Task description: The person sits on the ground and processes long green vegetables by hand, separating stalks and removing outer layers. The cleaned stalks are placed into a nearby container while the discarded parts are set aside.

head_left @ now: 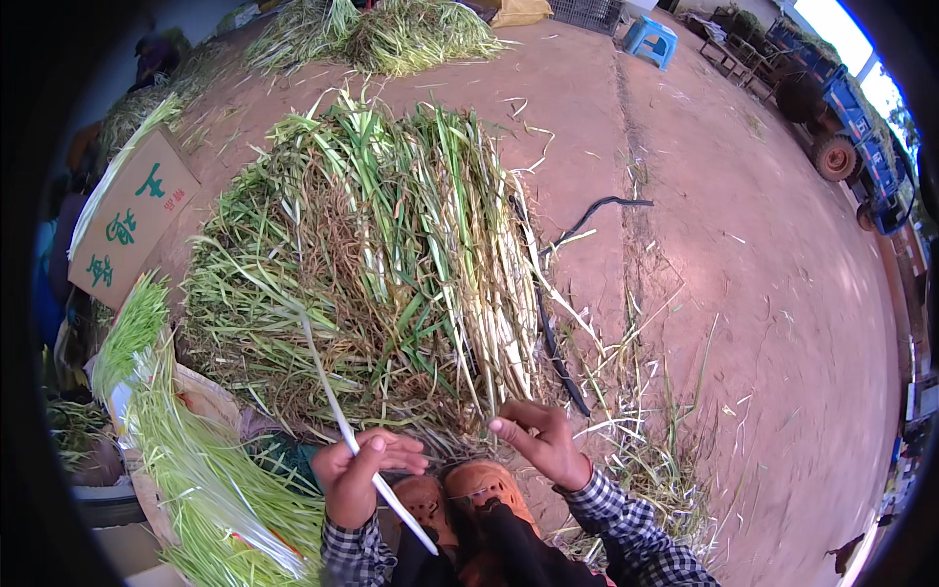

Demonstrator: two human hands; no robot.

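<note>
My left hand (359, 469) grips a long-leaved vegetable stalk (334, 400). Its smooth white stem slants down past my palm, and its green leaves reach up over the heap. My right hand (539, 440) has thumb and forefinger together on what looks like a thin leaf strip (494, 434), at the near edge of the heap. Before me lies a large heap of untrimmed stalks (411, 249), with green leaves, pale stems and brown withered parts tangled together. Cleaned stalks (213, 469), white at the stem and light green at the leaf, are piled to my left.
A cardboard box panel (136, 213) bearing writing stands at left. A black strap (550, 330) lies along the heap's right side, near leaf scraps (653, 469). Beyond are another heap (418, 33), a blue stool (651, 40), a black crate (587, 13), a blue truck (858, 117) and a person (155, 55).
</note>
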